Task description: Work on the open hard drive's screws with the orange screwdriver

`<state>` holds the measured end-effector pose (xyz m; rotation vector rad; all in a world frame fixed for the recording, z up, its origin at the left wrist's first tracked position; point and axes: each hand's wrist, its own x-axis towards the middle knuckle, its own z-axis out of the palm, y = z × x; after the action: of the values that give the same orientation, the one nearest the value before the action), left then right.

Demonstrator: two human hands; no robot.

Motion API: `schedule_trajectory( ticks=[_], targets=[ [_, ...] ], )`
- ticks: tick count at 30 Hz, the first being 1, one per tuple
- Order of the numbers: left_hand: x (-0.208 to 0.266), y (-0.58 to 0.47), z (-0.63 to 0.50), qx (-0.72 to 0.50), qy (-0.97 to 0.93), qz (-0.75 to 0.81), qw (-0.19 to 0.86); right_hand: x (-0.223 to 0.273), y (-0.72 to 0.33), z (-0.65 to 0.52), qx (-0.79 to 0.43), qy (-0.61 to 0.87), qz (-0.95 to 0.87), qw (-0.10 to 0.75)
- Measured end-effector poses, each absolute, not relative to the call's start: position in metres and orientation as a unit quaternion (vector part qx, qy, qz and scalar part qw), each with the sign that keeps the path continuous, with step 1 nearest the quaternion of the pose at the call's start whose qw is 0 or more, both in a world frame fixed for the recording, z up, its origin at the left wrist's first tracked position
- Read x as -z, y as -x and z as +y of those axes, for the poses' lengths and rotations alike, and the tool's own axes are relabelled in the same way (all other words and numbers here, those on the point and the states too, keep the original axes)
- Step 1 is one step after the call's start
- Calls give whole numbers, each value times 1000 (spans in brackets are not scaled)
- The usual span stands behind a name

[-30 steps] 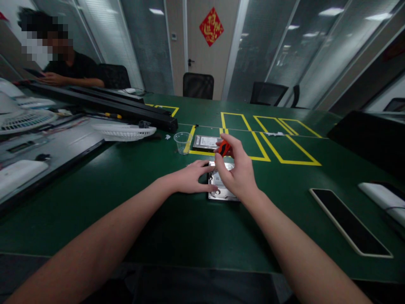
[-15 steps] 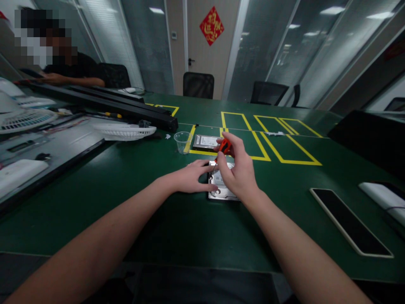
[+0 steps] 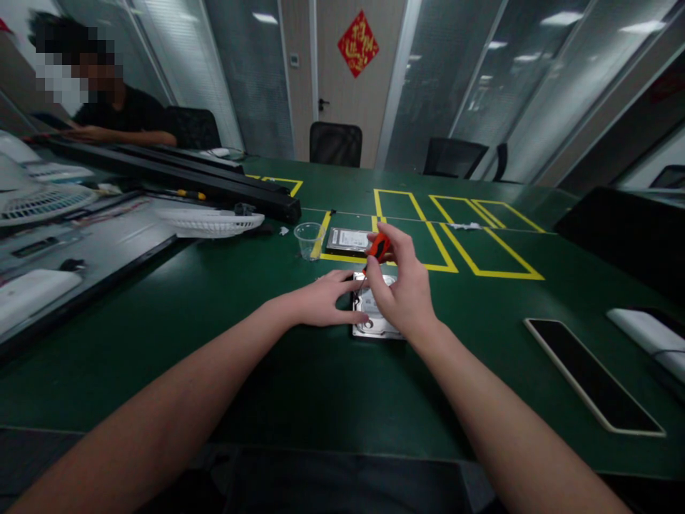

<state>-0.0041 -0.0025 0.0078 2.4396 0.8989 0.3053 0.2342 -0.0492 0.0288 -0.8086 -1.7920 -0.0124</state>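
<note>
A silver hard drive (image 3: 377, 327) lies flat on the green table in front of me, partly covered by both hands. My left hand (image 3: 324, 300) rests at its left side, thumb and fingers stretched apart, their tips on the top face. In my right hand (image 3: 404, 285), above the drive's right part, is a red-and-black screwdriver (image 3: 380, 247), pinched by the handle. Its thin shaft slants down to the drive's upper left area; I cannot make out exactly what the tip touches. Just beyond lies a second hard drive (image 3: 347, 240), label up, partly hidden by my right fingers.
A clear plastic cup (image 3: 309, 243) stands left of the second drive. Yellow tape rectangles (image 3: 508, 275) mark the table. At left are long black bars (image 3: 214, 182), a white fan grille (image 3: 208, 223) and a flat panel; at right, a dark slab (image 3: 594, 375). A person (image 3: 128, 118) sits far left.
The screwdriver handle has turned slightly in my right fingers. My left hand and both drives stay in place. The seated person's head has shifted a little.
</note>
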Motion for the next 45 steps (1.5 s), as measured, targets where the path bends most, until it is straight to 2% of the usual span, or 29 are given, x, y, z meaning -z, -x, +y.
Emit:
schedule_trajectory(
  ticks=[4, 11, 45],
  targets=[
    [-9, 4, -3, -111, -898, 335, 263, -26, -235, -49, -17, 362, -754, 548],
    [-8, 3, -4, -118, -898, 333, 260, -36, -236, -51, 40, 344, -756, 555],
    [-2, 6, -1, -125, -901, 330, 251, -35, -236, -50, 65, 344, -752, 558]
  ],
)
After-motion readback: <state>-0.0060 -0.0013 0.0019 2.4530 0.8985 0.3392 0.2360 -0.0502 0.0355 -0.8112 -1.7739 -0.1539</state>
